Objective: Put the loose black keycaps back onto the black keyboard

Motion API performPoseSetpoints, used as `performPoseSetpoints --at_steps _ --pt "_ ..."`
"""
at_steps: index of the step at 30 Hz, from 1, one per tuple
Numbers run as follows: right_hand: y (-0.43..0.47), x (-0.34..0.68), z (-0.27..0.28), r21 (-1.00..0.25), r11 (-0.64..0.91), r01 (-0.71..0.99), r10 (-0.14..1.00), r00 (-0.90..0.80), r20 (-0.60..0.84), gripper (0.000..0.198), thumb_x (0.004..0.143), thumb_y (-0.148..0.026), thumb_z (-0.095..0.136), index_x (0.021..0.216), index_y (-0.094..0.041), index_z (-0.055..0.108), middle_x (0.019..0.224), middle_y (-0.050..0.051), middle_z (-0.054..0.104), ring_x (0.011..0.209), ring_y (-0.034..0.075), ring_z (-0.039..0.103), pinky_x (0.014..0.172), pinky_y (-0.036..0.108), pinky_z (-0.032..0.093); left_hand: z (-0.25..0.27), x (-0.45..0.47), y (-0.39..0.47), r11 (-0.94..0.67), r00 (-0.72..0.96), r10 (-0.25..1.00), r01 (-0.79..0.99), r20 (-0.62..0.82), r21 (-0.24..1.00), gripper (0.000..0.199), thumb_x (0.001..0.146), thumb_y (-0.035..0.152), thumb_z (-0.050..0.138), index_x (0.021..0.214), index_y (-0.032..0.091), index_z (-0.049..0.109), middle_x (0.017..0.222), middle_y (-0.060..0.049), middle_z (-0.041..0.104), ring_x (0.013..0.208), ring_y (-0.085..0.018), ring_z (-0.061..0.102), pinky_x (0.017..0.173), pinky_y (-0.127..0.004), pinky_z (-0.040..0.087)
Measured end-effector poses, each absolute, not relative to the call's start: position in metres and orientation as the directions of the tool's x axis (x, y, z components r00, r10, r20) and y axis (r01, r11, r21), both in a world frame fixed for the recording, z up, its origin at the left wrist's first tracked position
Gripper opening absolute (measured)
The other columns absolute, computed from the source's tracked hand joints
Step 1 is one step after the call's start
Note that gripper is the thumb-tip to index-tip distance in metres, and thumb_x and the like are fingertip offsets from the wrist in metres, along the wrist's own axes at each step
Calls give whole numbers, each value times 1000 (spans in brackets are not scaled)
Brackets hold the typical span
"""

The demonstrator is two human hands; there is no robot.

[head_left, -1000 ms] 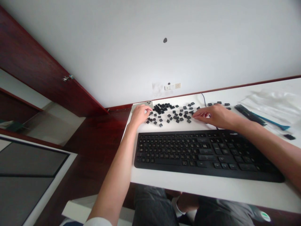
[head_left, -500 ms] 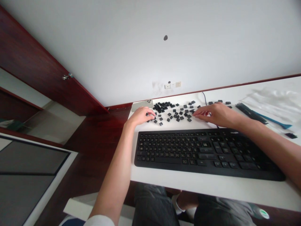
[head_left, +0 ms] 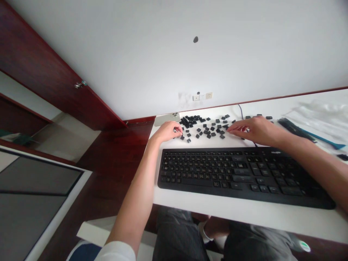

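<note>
Many small black keycaps (head_left: 207, 132) lie scattered on the white table behind a black keyboard (head_left: 201, 168), some bunched in a heap (head_left: 191, 120). My left hand (head_left: 170, 131) is at the left end of the scatter, thumb and fingertips drawn together around what looks like a single dark keycap. On the other side, my right hand (head_left: 251, 129) reaches over from the right, fingers stretched out and fingertips close to the keycaps; I cannot tell whether they touch one. Several keys on the keyboard's left part appear without caps, while the right part carries caps.
A phone (head_left: 165, 118) lies behind my left hand near the table's left edge. At the right are a black strip-like item (head_left: 295, 129), a blue pry tool (head_left: 326, 139) and clear plastic wrapping (head_left: 323, 114). A cable (head_left: 241, 111) runs behind the keyboard.
The whole view has shifted slightly, so the table sits a little further right. Both hands stay at about the same places among the keycaps.
</note>
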State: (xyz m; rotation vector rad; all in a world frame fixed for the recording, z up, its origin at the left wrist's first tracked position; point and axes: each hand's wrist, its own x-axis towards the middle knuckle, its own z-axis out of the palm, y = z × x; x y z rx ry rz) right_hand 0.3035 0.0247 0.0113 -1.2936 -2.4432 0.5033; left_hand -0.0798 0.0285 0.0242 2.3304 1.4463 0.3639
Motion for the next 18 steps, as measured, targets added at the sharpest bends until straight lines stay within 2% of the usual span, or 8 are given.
performPoseSetpoints --at_steps 5,8,11,13,15,18 --pt "22 303 15 -446 501 742 858 -494 141 32 95 -44 59 101 -25 84 94 10 83 74 26 72 73 40 51 26 -80 30 -415 382 904 681 191 603 8 87 27 72 87 21 77 98 -4 79 89 -19 66 86 -36 49" --pt "23 304 15 -473 485 736 868 -471 157 36 95 -47 59 106 -23 84 94 11 83 79 27 74 75 40 53 27 -79 21 -410 342 907 590 244 696 12 87 31 73 90 20 76 103 -6 79 89 -19 65 82 -34 48" --pt "13 292 24 -522 489 699 870 -433 236 41 95 -51 61 113 -21 82 94 11 82 85 27 75 79 40 56 22 -82 5 -379 302 918 489 255 785 15 87 34 75 90 19 75 101 -6 78 89 -17 65 80 -30 47" --pt "-2 272 37 -556 518 649 854 -429 295 36 95 -51 64 109 -23 81 94 8 82 84 25 75 79 39 57 16 -84 -5 -312 243 941 347 236 885 18 84 36 79 87 18 74 93 -5 75 85 -15 64 79 -28 47" --pt "-21 242 52 -581 556 595 829 -451 331 27 95 -48 67 98 -24 80 92 6 81 81 23 74 76 37 57 10 -84 -11 -228 186 962 133 201 965 23 80 37 84 88 18 74 89 -3 73 82 -13 62 79 -26 47" --pt "-43 192 67 -560 646 518 761 -497 418 15 94 -37 72 95 -24 79 91 4 80 77 21 72 73 34 56 6 -78 -13 -142 143 977 -133 161 981 30 73 38 91 88 18 74 83 0 69 75 -9 59 74 -23 45"
